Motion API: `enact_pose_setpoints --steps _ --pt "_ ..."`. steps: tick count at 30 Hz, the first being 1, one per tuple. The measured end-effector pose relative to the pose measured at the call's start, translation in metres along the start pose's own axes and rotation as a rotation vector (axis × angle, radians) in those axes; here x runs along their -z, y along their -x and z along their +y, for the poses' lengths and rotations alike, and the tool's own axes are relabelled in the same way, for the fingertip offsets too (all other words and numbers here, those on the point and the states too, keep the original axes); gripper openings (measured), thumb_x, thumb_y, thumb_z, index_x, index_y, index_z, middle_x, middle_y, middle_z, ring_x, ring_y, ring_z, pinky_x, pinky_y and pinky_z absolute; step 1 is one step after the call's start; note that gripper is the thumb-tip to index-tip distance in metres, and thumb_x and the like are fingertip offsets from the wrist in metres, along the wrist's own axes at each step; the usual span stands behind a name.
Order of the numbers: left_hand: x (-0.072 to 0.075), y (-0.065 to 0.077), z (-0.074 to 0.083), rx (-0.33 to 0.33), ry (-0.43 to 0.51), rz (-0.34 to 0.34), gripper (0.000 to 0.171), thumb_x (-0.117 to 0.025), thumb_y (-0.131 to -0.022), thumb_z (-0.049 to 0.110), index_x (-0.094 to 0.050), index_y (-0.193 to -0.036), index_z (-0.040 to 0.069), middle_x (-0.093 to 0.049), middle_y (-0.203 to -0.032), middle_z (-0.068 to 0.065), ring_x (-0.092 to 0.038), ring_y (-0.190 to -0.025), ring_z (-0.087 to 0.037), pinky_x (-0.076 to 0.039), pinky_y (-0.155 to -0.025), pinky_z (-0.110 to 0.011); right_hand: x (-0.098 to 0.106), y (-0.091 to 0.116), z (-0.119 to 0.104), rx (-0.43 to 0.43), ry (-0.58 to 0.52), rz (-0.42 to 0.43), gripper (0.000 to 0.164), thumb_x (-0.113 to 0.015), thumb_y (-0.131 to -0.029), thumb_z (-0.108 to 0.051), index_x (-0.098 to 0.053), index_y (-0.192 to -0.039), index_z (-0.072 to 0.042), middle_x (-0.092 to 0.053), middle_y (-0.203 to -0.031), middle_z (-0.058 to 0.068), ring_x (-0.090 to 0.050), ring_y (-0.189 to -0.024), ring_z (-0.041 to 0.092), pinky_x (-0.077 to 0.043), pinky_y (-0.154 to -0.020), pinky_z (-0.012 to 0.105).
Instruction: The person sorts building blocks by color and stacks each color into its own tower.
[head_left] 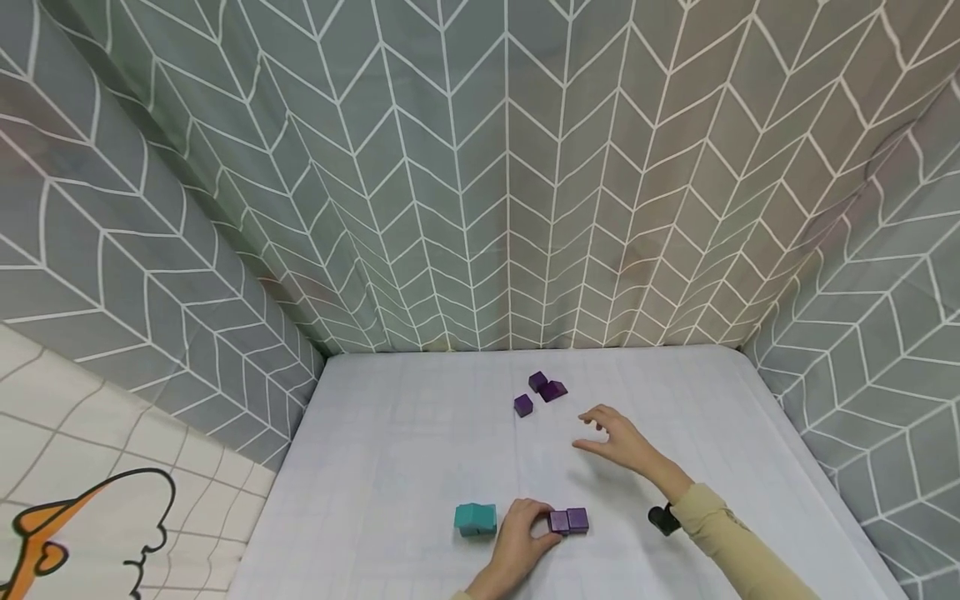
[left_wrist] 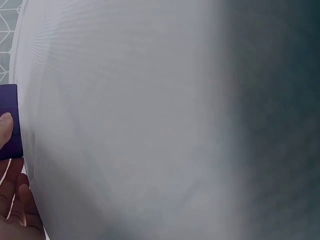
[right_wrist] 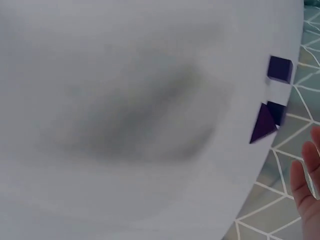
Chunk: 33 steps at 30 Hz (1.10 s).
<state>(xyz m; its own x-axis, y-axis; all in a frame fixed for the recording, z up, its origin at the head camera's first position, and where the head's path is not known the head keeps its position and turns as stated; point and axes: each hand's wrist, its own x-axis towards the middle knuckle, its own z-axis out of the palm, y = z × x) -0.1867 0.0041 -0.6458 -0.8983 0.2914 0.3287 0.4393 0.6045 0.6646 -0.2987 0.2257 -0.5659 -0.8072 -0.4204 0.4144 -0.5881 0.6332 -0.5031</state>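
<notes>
My left hand [head_left: 517, 537] pinches a purple block [head_left: 558, 522] between thumb and fingers near the front of the table. A second purple block [head_left: 577, 520] sits right against its right side. In the left wrist view the thumb lies on purple block surface [left_wrist: 9, 97] at the left edge. My right hand [head_left: 618, 442] is above the table with fingers spread loosely, holding nothing. Beyond its fingertips are two purple cubes [head_left: 523, 406] and a purple triangular block [head_left: 553, 391]. The right wrist view shows this triangular block [right_wrist: 263, 125] beside a cube, with another cube [right_wrist: 280, 69] apart.
A teal block shape [head_left: 476, 519] with a peaked top stands just left of my left hand. The white-covered table [head_left: 390, 450] meets patterned grey curtains [head_left: 510, 208] at the back and sides. A dark wrist device [head_left: 663, 520] shows at the right sleeve.
</notes>
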Motion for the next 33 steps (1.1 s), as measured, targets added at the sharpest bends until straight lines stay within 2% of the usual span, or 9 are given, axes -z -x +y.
enact_pose_setpoints --steps 2,6,11,17,26,29,30,33 --pt "0.001 0.0 -0.001 -0.004 -0.001 0.009 0.034 -0.076 -0.066 0.028 -0.061 -0.095 0.019 -0.058 -0.09 0.01 -0.049 -0.085 -0.005 -0.042 -0.075 -0.021 0.0 -0.011 0.002 0.005 0.006 0.014 0.04 -0.074 -0.07 -0.033 -0.062 -0.098 -0.006 -0.058 -0.089 0.003 -0.05 -0.073 0.013 -0.044 -0.06 0.027" --pt "0.002 -0.001 -0.003 -0.007 -0.013 0.017 0.034 -0.076 -0.066 0.028 -0.061 -0.095 0.019 -0.058 -0.089 0.01 -0.049 -0.085 -0.005 -0.042 -0.075 -0.021 -0.004 -0.031 0.005 -0.003 -0.013 0.023 0.039 -0.074 -0.07 -0.03 -0.062 -0.097 -0.004 -0.058 -0.087 0.006 -0.052 -0.072 0.019 -0.043 -0.059 0.026" --pt "0.004 -0.001 -0.006 0.012 -0.007 -0.004 0.033 -0.075 -0.067 0.028 -0.061 -0.095 0.019 -0.058 -0.09 0.011 -0.049 -0.086 -0.005 -0.042 -0.076 -0.021 -0.021 -0.051 0.007 -0.026 -0.045 0.016 0.038 -0.074 -0.071 -0.028 -0.062 -0.095 -0.001 -0.058 -0.085 0.008 -0.053 -0.072 0.026 -0.043 -0.06 0.028" --pt "0.004 -0.001 -0.003 0.006 0.008 -0.027 0.033 -0.075 -0.067 0.027 -0.06 -0.095 0.018 -0.058 -0.091 0.011 -0.048 -0.087 -0.004 -0.042 -0.077 -0.021 -0.052 -0.064 0.01 -0.155 -0.07 -0.026 0.044 -0.074 -0.07 -0.03 -0.062 -0.096 0.004 -0.058 -0.087 0.012 -0.053 -0.074 0.027 -0.043 -0.063 0.031" --pt "-0.002 0.0 -0.001 0.05 0.042 -0.113 0.029 -0.072 -0.072 0.03 -0.06 -0.096 0.02 -0.055 -0.091 0.015 -0.047 -0.088 -0.002 -0.042 -0.074 -0.02 -0.085 -0.073 0.0 -0.332 0.031 -0.077 0.05 -0.074 -0.068 -0.034 -0.061 -0.097 0.005 -0.058 -0.089 0.011 -0.055 -0.084 0.026 -0.045 -0.074 0.04" --pt "-0.001 -0.001 -0.001 0.023 0.033 -0.103 0.03 -0.073 -0.071 0.03 -0.06 -0.096 0.018 -0.055 -0.091 0.013 -0.047 -0.087 -0.001 -0.042 -0.073 -0.019 -0.091 -0.076 -0.001 -0.346 0.07 -0.07 0.051 -0.074 -0.068 -0.036 -0.061 -0.095 0.005 -0.057 -0.088 0.011 -0.055 -0.083 0.026 -0.045 -0.072 0.041" --pt "-0.002 -0.001 -0.002 -0.004 0.025 -0.085 0.03 -0.073 -0.071 0.029 -0.06 -0.096 0.018 -0.056 -0.091 0.012 -0.047 -0.086 -0.002 -0.042 -0.072 -0.018 -0.092 -0.077 -0.002 -0.349 0.077 -0.062 0.05 -0.074 -0.068 -0.036 -0.061 -0.094 0.004 -0.057 -0.086 0.01 -0.055 -0.081 0.026 -0.045 -0.071 0.04" --pt "-0.001 -0.002 -0.004 -0.043 0.02 -0.059 0.03 -0.074 -0.07 0.028 -0.06 -0.095 0.017 -0.056 -0.09 0.01 -0.047 -0.085 -0.002 -0.041 -0.072 -0.017 -0.098 -0.081 -0.005 -0.36 0.071 -0.043 0.044 -0.074 -0.068 -0.033 -0.061 -0.088 0.004 -0.055 -0.079 0.007 -0.053 -0.073 0.021 -0.045 -0.065 0.037"
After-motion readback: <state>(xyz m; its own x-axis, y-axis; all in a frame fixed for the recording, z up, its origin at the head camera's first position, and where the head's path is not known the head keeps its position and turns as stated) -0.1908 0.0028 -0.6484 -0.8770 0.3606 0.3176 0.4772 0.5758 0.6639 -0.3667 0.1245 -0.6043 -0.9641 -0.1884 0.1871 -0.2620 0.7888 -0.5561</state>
